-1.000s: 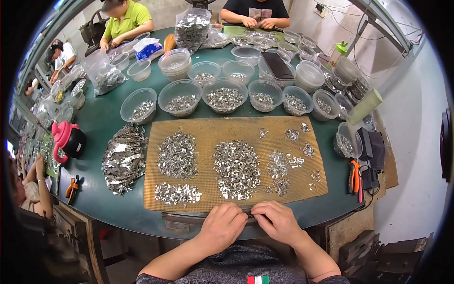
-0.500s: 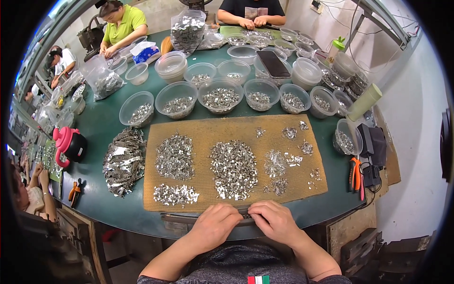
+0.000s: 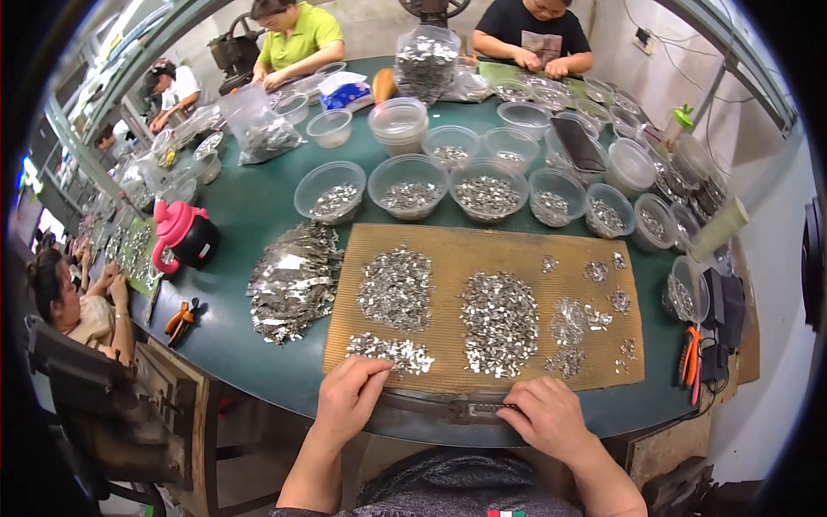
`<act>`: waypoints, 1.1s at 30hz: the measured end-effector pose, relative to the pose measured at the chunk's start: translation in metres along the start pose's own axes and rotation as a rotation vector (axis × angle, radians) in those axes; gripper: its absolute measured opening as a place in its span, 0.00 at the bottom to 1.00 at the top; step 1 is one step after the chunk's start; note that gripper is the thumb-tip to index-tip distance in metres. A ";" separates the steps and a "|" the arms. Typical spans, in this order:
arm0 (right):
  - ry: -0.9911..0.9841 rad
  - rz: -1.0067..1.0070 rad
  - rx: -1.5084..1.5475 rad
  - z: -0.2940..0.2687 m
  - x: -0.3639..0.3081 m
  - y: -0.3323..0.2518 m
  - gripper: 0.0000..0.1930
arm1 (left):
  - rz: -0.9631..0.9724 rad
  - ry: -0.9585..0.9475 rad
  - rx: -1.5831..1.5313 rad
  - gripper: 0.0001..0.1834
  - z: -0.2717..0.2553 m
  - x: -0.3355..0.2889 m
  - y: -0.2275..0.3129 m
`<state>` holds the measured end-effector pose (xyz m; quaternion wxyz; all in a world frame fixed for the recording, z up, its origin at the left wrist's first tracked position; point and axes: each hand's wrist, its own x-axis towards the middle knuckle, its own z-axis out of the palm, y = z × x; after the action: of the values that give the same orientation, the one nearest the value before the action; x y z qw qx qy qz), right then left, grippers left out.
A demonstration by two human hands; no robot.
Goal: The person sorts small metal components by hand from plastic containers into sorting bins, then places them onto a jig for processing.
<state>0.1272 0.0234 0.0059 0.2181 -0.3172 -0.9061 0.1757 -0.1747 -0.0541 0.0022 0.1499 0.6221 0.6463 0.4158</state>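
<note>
pinch narrow, left hand (image 3: pixel 346 398), by metal pieces (image 3: pixel 401 351); right hand (image 3: pixel 551 418) hold unclear, at table (image 3: pixel 622 412) edge (room between).

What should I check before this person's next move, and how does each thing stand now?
1. Left grip at the lower-left metal pile: ok, at its near edge.
2. Piece pinched in the left grip: cannot tell, too small to make out.
3. Right grip free: not ok, it is at the metal fixture.
4. Central metal pile separate from the lower-left one: ok, bare mat between.
5. Left-side orange-handled pliers clear of both grips: ok.
</note>
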 end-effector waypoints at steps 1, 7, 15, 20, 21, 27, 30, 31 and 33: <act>-0.013 -0.003 -0.006 -0.003 0.006 -0.002 0.09 | -0.002 0.008 -0.001 0.09 -0.003 -0.002 -0.004; 0.036 -0.127 0.072 0.025 0.050 -0.024 0.05 | 0.060 -0.041 0.037 0.06 -0.010 -0.008 -0.018; -0.040 -0.089 -0.076 0.068 0.098 -0.031 0.04 | 0.074 -0.113 0.026 0.06 -0.020 -0.006 -0.032; -0.100 -0.135 -0.197 0.074 0.107 -0.038 0.05 | 0.164 -0.158 0.086 0.05 -0.024 0.000 -0.035; -0.115 -0.149 -0.174 0.075 0.108 -0.038 0.05 | 0.164 -0.178 0.116 0.04 -0.024 0.000 -0.035; -0.138 -0.144 -0.097 0.083 0.110 -0.038 0.04 | 0.178 -0.152 0.236 0.05 -0.017 -0.001 -0.030; -0.117 -0.145 -0.066 0.080 0.110 -0.040 0.05 | 0.189 -0.131 0.245 0.05 -0.016 0.000 -0.029; -0.115 -0.139 -0.051 0.078 0.109 -0.039 0.05 | 0.196 -0.115 0.232 0.05 -0.015 0.000 -0.028; -0.120 -0.117 -0.019 0.072 0.108 -0.040 0.05 | 0.191 -0.117 0.218 0.05 -0.014 0.000 -0.026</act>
<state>-0.0047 0.0512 -0.0059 0.1704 -0.2547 -0.9361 0.1725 -0.2021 -0.0556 -0.0083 0.0788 0.7165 0.6156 0.3185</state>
